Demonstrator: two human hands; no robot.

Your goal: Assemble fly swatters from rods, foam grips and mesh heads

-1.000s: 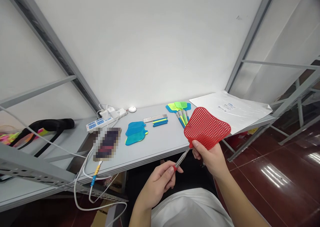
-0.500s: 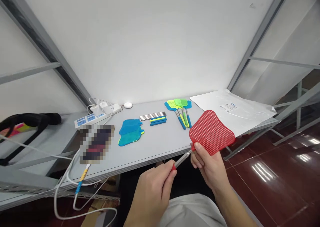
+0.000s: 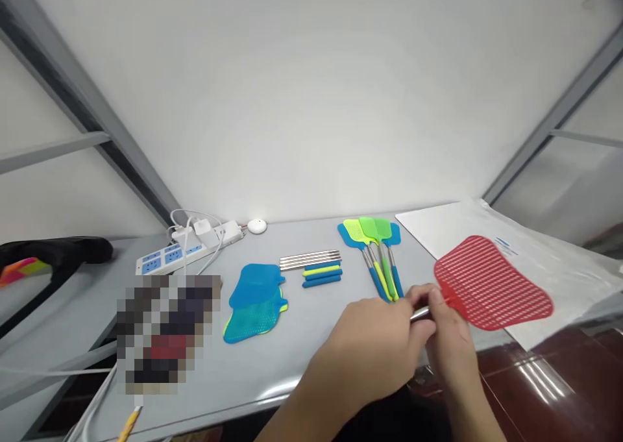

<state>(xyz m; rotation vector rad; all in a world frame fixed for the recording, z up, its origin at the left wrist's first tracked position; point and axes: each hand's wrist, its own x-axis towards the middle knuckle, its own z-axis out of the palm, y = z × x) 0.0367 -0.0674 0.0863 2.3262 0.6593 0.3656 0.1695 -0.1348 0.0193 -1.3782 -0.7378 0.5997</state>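
Note:
A red fly swatter (image 3: 491,286) is in both my hands, its mesh head pointing right. My left hand (image 3: 374,344) is closed around the handle end, hiding the grip. Close to the head, my right hand (image 3: 450,338) is closed on the swatter's neck; a short bit of metal rod shows between the hands. Beyond them lie several assembled swatters (image 3: 377,254) in blue, yellow and green. Further left are metal rods (image 3: 311,260), blue and yellow handle grips (image 3: 322,274), and a stack of loose swatter heads (image 3: 256,302) in blue and yellow.
A white power strip (image 3: 189,250) with plugs and cables stands at the back left, near a round white device (image 3: 257,226). A blurred-out item (image 3: 170,331) lies at the front left. White plastic sheeting (image 3: 574,260) covers the table's right end.
Both hands have moved up and to the right with the red swatter, and are closer together along its rod. The view has shifted, so the table sits lower and nearer.

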